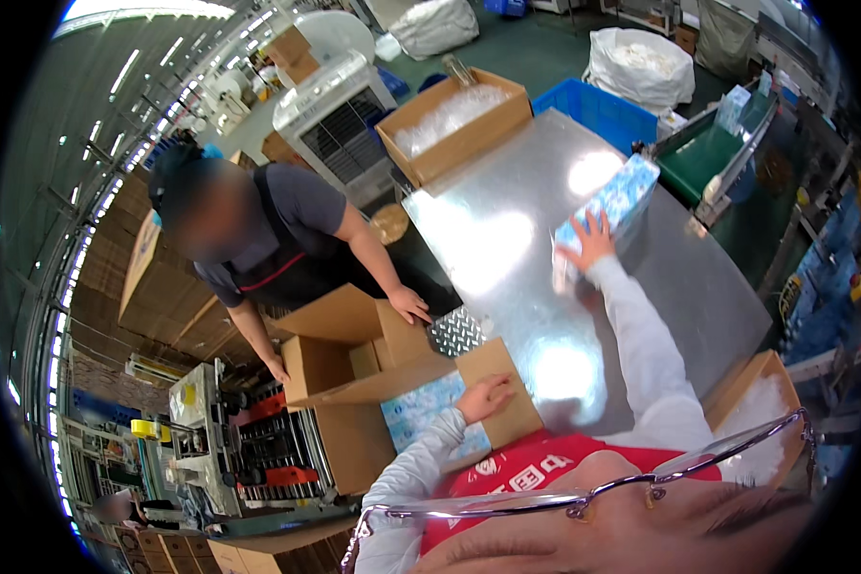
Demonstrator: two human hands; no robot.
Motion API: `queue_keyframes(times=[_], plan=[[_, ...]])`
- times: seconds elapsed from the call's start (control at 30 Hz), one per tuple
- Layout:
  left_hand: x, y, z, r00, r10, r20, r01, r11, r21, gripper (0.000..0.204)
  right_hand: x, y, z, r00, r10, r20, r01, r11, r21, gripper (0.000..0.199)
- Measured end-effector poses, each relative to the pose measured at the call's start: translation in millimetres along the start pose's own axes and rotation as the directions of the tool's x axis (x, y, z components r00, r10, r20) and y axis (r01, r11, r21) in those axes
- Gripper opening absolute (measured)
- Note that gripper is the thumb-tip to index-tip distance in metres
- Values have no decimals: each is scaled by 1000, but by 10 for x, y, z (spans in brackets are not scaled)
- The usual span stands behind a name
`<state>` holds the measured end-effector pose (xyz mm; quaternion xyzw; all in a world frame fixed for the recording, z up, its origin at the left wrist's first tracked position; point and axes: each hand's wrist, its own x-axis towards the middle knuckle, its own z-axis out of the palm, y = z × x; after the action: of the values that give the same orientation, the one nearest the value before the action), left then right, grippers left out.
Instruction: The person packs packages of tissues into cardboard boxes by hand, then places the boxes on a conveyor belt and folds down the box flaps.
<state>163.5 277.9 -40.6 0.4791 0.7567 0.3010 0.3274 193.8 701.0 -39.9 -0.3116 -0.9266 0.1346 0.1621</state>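
Note:
My left hand (486, 397) lies on a brown cardboard flap (509, 373), its fingers resting flat on it. Beside that flap, blue-and-white patterned packs (413, 409) show among the cardboard; I cannot tell whether they sit in the same carton as the open one further left. My right arm reaches out over the metal table, and my right hand (591, 241) rests with spread fingers on the near end of a long row of blue-and-white packs (622, 196). An open carton (340, 325) stands to the left, with a co-worker's hands at its edges.
The shiny metal table (478, 239) fills the middle. At its far edge stand a carton of clear plastic (454, 120) and a blue crate (593, 110). A green conveyor (708, 158) runs at the far right. The co-worker (292, 225) faces the table; a roller conveyor (282, 450) lies at the left.

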Motion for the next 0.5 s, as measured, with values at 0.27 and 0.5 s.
queue_keyframes(times=[0.27, 0.5], plan=[[937, 801, -92, 906, 127, -404, -88, 990, 114, 60, -1549, -782, -367, 951, -308, 6, 307, 948, 82, 66], [1215, 1184, 359, 931, 282, -231, -84, 783, 616, 78, -262, -221, 193, 962, -181, -206, 163, 981, -101, 62]])
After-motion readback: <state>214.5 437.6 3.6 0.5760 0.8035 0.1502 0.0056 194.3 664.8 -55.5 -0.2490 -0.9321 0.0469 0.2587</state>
